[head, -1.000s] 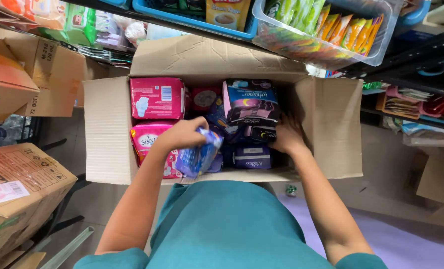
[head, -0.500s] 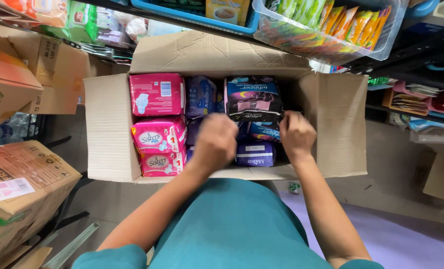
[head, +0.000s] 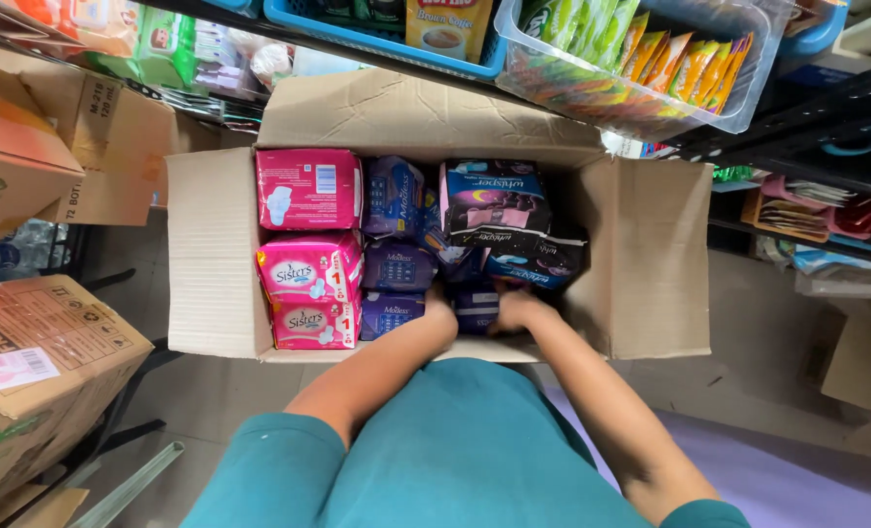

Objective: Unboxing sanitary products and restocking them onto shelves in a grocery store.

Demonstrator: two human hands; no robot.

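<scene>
An open cardboard box (head: 211, 254) stands in front of me, packed with soft packs. Pink packs (head: 308, 191) fill its left side, purple packs (head: 393, 264) the middle, and dark blue packs (head: 494, 200) the right. My left hand (head: 439, 311) and my right hand (head: 516, 311) reach down at the box's near edge. They touch either side of a small dark purple pack (head: 476, 303). The fingers of both hands are hidden down among the packs.
A shelf above the box carries a clear tub of bright sachets (head: 641, 64) and a blue basket (head: 377, 39). Brown cartons (head: 35, 352) stand at the left, with more (head: 74, 147) behind them. Cluttered racks (head: 807, 205) line the right.
My left hand put a bluish-purple pack into the middle row. Both hands then drew back to the box's near edge, down beside the small dark purple pack.
</scene>
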